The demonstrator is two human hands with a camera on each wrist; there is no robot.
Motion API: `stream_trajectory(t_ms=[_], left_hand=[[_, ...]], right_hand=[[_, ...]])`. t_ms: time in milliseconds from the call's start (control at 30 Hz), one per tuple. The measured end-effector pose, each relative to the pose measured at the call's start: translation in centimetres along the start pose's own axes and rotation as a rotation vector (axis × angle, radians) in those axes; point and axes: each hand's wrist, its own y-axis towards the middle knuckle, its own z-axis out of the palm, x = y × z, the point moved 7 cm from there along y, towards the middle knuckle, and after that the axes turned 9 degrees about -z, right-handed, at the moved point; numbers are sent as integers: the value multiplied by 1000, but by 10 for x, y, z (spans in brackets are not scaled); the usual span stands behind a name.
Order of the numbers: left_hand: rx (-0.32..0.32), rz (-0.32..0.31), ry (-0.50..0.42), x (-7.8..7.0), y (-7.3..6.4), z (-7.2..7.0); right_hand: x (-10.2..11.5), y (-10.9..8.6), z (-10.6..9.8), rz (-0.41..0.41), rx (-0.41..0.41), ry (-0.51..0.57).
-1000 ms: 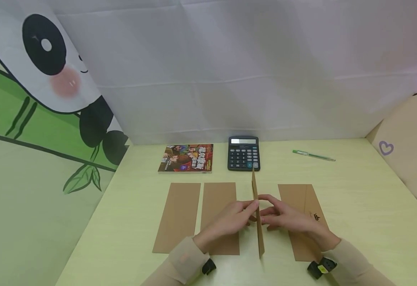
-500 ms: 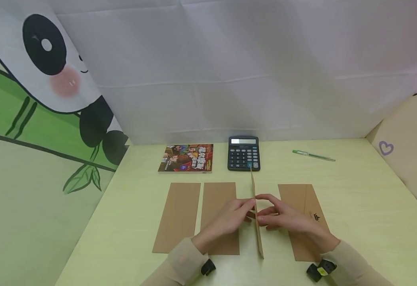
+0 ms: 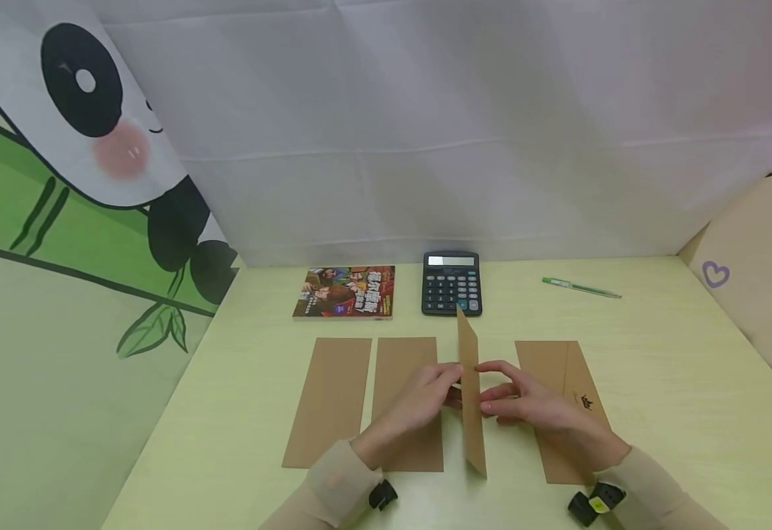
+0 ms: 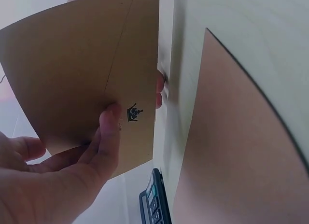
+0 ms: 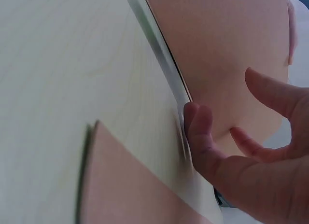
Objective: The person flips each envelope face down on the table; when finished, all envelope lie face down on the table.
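Note:
A brown kraft envelope point(image 3: 470, 412) stands on edge in front of the calculator, between both hands. Its flap side, printed with a dark crown point(image 4: 135, 112), faces left; the plain side faces right. The left hand point(image 3: 419, 401) pinches its upper edge, thumb on top and fingers on the flap side. From the right, the right hand point(image 3: 538, 401) touches the plain face with loosely bent fingers; some fingertips point(image 5: 192, 119) sit at the lower edge. Two plain-side-up envelopes point(image 3: 327, 405) point(image 3: 404, 357) lie to the left. Beneath the right forearm lies another envelope point(image 3: 547, 361), crown side up.
At the back of the pale table point(image 3: 240, 412) lie a comic-style book point(image 3: 346, 293), a black calculator point(image 3: 450, 287) and a green pen point(image 3: 581, 287). A white cloth point(image 3: 412, 147) hangs behind them. Printed panels flank the table on the left and right.
The held envelope has shifted slightly left and tilted, so more of its plain right face shows. The left hand moved a little left with it; the right hand stayed nearly in place.

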Motion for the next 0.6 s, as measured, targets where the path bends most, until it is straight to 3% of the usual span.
stream_trajectory(t_ms=[67,300,600], left_hand=[[-5,12,0,-4,-3,-1],[-23,11,-32,25,16,-4],[-62,15,-29,25,14,-15]], right_hand=[[-1,0,-1,2,-12,8],[1,0,-4,-3,-36,-29],[2,-3,-6,-28,-58,-52]])
